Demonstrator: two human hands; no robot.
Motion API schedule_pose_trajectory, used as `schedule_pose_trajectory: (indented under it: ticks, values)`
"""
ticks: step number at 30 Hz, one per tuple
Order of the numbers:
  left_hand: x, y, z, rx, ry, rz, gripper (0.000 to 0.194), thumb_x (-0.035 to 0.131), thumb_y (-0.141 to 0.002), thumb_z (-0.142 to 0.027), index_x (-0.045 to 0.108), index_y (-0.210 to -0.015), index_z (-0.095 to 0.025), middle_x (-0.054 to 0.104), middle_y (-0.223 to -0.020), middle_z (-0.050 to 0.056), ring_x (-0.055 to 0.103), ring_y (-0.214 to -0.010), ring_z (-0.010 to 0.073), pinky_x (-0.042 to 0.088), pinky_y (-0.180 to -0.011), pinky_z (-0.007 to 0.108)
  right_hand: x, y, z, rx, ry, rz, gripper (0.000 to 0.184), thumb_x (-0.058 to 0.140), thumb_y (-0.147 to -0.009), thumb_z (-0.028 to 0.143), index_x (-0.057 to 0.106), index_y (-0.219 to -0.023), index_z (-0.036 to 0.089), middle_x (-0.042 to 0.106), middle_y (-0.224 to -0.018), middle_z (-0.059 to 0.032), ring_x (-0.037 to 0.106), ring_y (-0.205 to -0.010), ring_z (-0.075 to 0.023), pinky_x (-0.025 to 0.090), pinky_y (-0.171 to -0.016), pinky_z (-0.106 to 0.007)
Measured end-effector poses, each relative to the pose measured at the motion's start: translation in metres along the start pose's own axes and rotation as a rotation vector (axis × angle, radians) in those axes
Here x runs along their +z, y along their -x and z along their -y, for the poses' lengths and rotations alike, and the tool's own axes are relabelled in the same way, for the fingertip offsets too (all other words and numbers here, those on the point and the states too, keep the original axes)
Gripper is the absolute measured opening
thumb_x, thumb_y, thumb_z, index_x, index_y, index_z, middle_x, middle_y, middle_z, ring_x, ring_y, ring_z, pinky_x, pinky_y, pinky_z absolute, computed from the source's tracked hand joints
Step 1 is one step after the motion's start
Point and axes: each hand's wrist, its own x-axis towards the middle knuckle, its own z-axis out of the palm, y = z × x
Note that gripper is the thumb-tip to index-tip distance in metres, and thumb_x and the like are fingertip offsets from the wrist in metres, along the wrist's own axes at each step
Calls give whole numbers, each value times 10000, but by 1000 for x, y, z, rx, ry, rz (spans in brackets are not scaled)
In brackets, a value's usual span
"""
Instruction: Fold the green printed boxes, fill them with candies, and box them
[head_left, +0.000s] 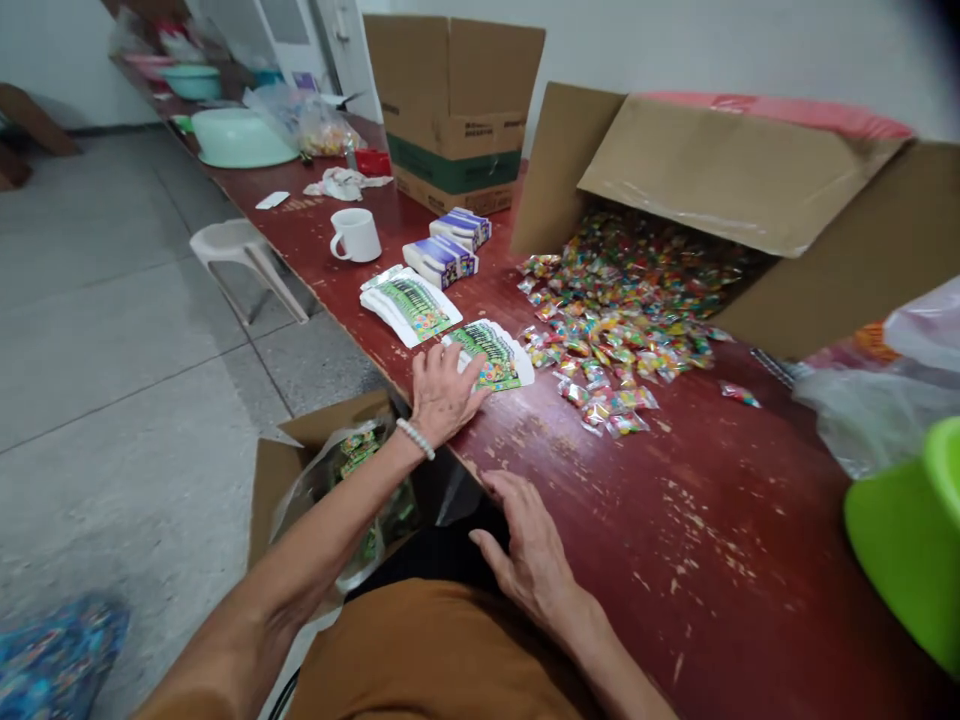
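Note:
My left hand (444, 392), with a beaded bracelet on the wrist, reaches over the table edge. Its spread fingers rest on the near end of a fanned stack of green and white printed pouches (499, 358). Just beyond lies a second fanned stack of the same pouches (412, 305). Holding nothing, my right hand (529, 535) hovers at the table's front edge, thumb apart from the fingers. Many small clear packets of coloured candy (622, 335) spill from a tipped cardboard box (705, 165) towards the pouches.
Beyond the pouches are purple and white packs (442, 260), a white mug (355, 236) and an upright carton (455, 120). Below the table edge stands an open box (262, 500) with filled green packs. A green container (911, 540) is at right, a plastic stool (244, 255) at left.

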Motion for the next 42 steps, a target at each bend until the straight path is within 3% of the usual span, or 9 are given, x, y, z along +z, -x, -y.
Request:
schedule_pose_trajectory:
  ticks: [3, 9, 24, 28, 32, 34, 37, 40, 42]
  values:
    - [11, -24, -6, 30, -182, 65, 410, 614, -864, -426, 636, -1209, -205, 539, -1305, 192, 427, -1181, 392, 305, -976, 556, -2, 1, -2, 36, -66, -17, 567, 567, -843, 102, 416, -1375, 226, 545, -1298, -144, 536, -1206, -277, 484, -1034, -481]
    - [13, -35, 4, 40, -206, 92, 393, 646, -837, -413, 628, -1159, -189, 552, -1212, 188, 439, -1115, 381, 311, -938, 538, -6, -5, -3, 29, -135, -33, 554, 579, -818, 68, 436, -1328, 230, 550, -1265, -126, 540, -1171, -258, 499, -1004, -447]
    - [5, -59, 4, 2, -32, 162, 371, 734, -734, -351, 611, -1028, -159, 551, -1167, 191, 436, -1128, 390, 287, -946, 542, -8, -11, -4, 80, -294, -77, 474, 609, -793, 82, 514, -1233, 227, 577, -1142, -79, 576, -931, -177, 523, -837, -326]
    - [-4, -57, 4, -62, 134, 159, 263, 699, -760, -360, 578, -924, -193, 615, -975, 94, 522, -1032, 327, 346, -911, 473, -12, -17, -8, 292, -509, -105, 427, 652, -773, 162, 549, -1185, 212, 622, -1036, -54, 598, -855, -160, 517, -807, -323]
    - [-18, -17, -6, -111, 364, 215, 241, 595, -841, -424, 501, -798, -206, 550, -688, -27, 548, -686, 178, 421, -688, 303, -25, -30, -13, 567, -797, -356, 568, 682, -796, 358, 454, -1296, 214, 602, -1221, -100, 603, -777, -131, 526, -686, -282]
    - [-27, 14, -14, -121, 563, 283, 292, 628, -819, -440, 472, -756, -202, 528, -663, -44, 522, -628, 137, 405, -607, 249, -33, -37, -12, 539, -859, -443, 595, 700, -793, 403, 463, -1306, 215, 600, -1261, -102, 623, -878, -153, 532, -765, -297]
    - [-39, 55, -26, -226, 1223, 557, 341, 738, -751, -439, 562, -883, -179, 633, -815, 1, 583, -728, 140, 437, -662, 241, -42, -44, -3, 429, -923, -409, 378, 686, -825, 387, 590, -1137, 197, 679, -1103, -64, 632, -960, -174, 501, -896, -317]
    - [-45, 74, -33, -240, 1695, 951, 566, 788, -695, -491, 612, -1121, -162, 693, -1045, 116, 664, -912, 230, 488, -786, 314, -47, -45, 11, 411, -975, -294, 247, 671, -855, 370, 624, -1047, 221, 688, -959, -24, 637, -822, -152, 528, -768, -286]
    - [-45, 77, -37, -218, 1837, 1119, 587, 804, -663, -507, 652, -1088, -132, 718, -989, 154, 696, -882, 277, 509, -775, 349, -50, -42, 19, 403, -993, -197, 252, 663, -867, 373, 619, -1081, 248, 669, -932, -10, 623, -751, -135, 525, -666, -255]
